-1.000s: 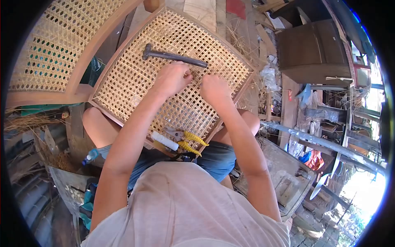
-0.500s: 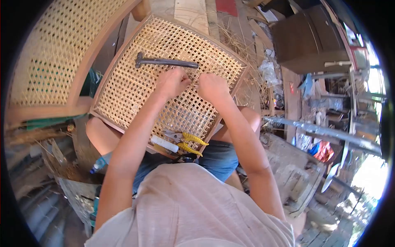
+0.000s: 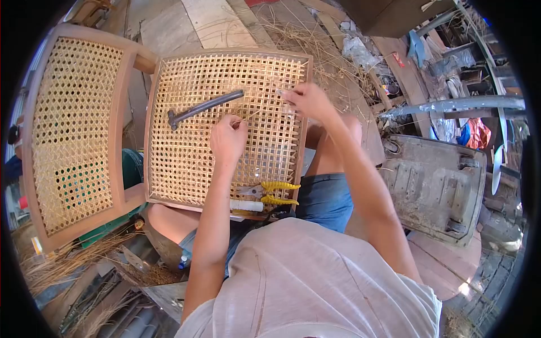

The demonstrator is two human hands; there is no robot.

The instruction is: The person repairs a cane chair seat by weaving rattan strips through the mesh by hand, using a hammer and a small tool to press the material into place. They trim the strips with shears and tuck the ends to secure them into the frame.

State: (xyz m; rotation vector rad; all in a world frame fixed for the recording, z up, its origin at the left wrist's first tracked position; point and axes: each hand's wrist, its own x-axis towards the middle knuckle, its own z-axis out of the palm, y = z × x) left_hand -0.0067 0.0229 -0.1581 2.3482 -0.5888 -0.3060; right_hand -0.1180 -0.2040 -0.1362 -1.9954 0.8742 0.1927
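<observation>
A chair with woven cane panels lies across my lap, its seat (image 3: 186, 152) under my hands. My left hand (image 3: 227, 141) is closed just above the weave, thumb and finger pinching a thin cane strand (image 3: 255, 114) that slants up to the right. Near the seat's right side, my right hand (image 3: 310, 102) is raised with its fingers pinched together. A small pale tip shows at those fingers, too small to name. Beyond my left hand a hammer (image 3: 208, 106) rests on the cane. Yellow-handled pliers (image 3: 276, 192) and a white cylindrical thing (image 3: 246, 205) lie at the near edge.
The cane chair back (image 3: 79, 129) stands up on the left. Loose cane strips (image 3: 293, 36) are scattered on the wooden floor beyond the seat. To the right are a worn grey plastic lid-like panel (image 3: 428, 180), a metal pipe (image 3: 451, 105) and a knife blade (image 3: 497, 169).
My right hand has moved away from my left, toward the seat's right edge. My view has turned, so the chair appears straighter. The hammer still lies on the seat.
</observation>
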